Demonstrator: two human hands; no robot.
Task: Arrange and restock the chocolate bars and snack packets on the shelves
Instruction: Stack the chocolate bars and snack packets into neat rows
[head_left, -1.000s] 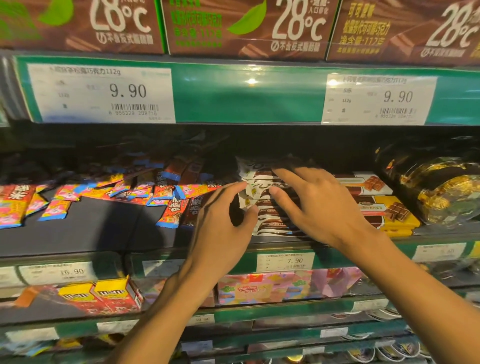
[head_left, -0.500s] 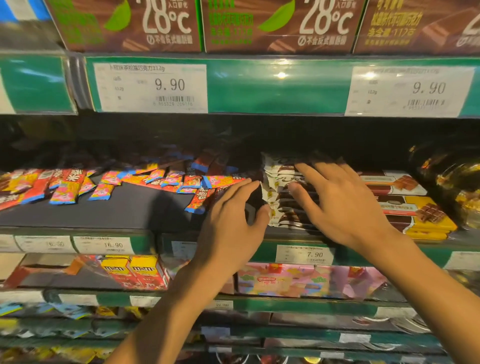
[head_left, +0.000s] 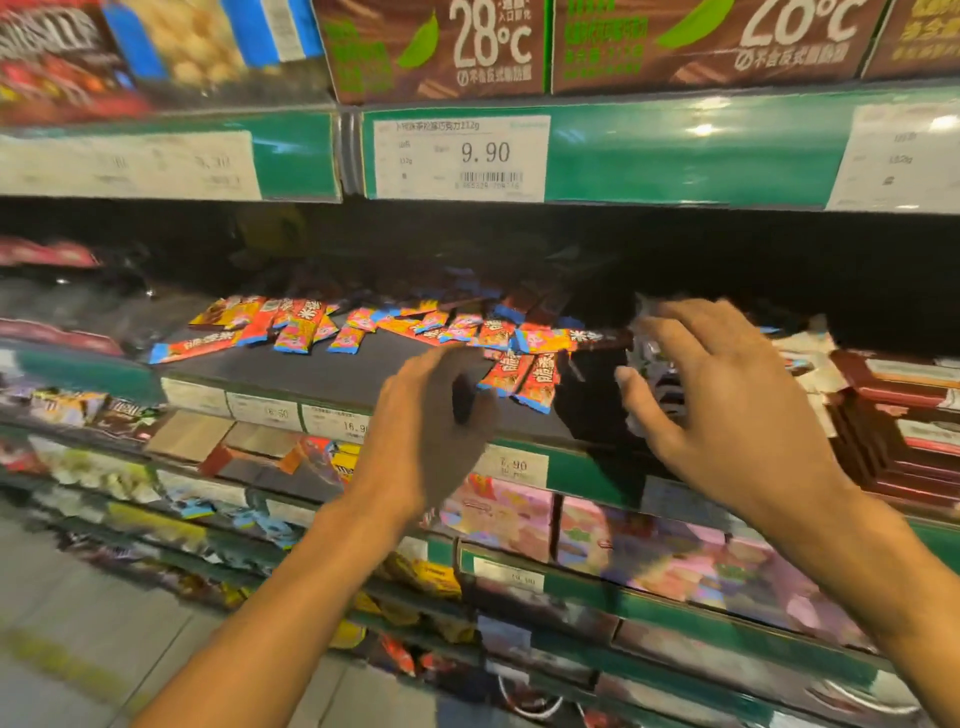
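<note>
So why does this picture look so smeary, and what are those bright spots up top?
Head view: motion blur smears the left hand, the right hand and the lower shelves; the 9.90 price tag stays readable. The bright spots are lamp glare on the green shelf strip. The shelf recess behind the snack packets lies in deep shadow.

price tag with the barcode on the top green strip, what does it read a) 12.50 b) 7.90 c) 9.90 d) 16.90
c: the white price tag on the upper green strip plainly prints 9.90 above its barcode.
</note>
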